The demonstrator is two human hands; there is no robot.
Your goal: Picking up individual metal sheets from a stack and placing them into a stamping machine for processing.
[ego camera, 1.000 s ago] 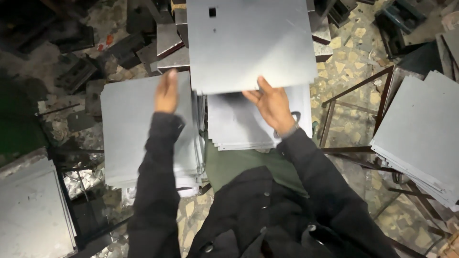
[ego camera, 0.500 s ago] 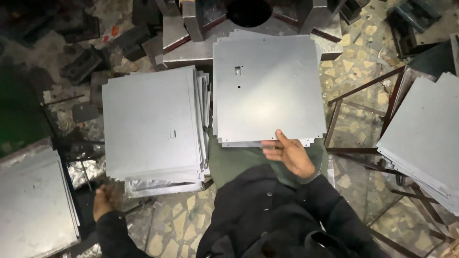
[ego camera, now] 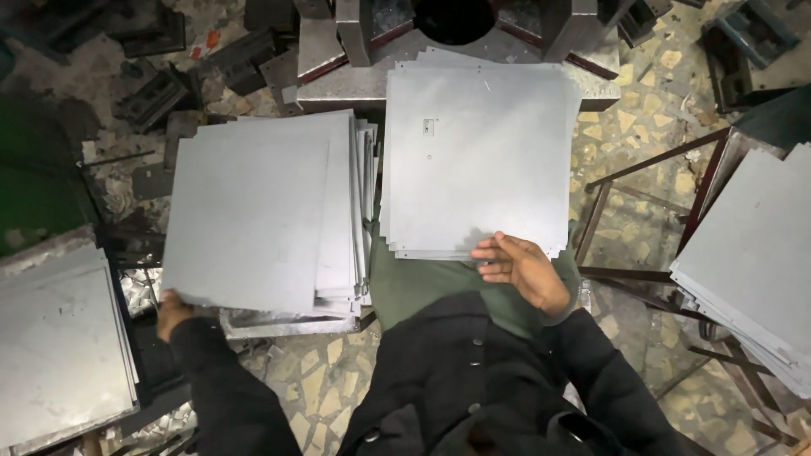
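Here the landmark is the dark machine (ego camera: 456, 34) with its round opening at the top of the view, and everything else is ranged below it. Directly under it, on its grey table, lies the middle stack of sheets (ego camera: 481, 160), square grey metal plates with a small rectangular cut-out near the top left; the edges fan slightly, so the pile is loosely squared, probably so single plates can be slid off. The right hand (ego camera: 519, 268) rests at the near edge of that stack, fingers (ego camera: 494, 249) loosely curled and touching the bottom edge of the top plate, thumb side up; whether it pinches the sheet or only steadies it I cannot tell. Down and to the left of the machine sits the left stack (ego camera: 270, 211), and its top sheet (ego camera: 245, 224) is skewed outward over the pile's near-left corner. The left hand (ego camera: 173, 312) grips that sheet at its lower-left corner, fingers hidden beneath the plate, apparently pinching the corner. Further piles lie at far left (ego camera: 59, 338) and on a metal-framed stand at far right (ego camera: 752, 253).
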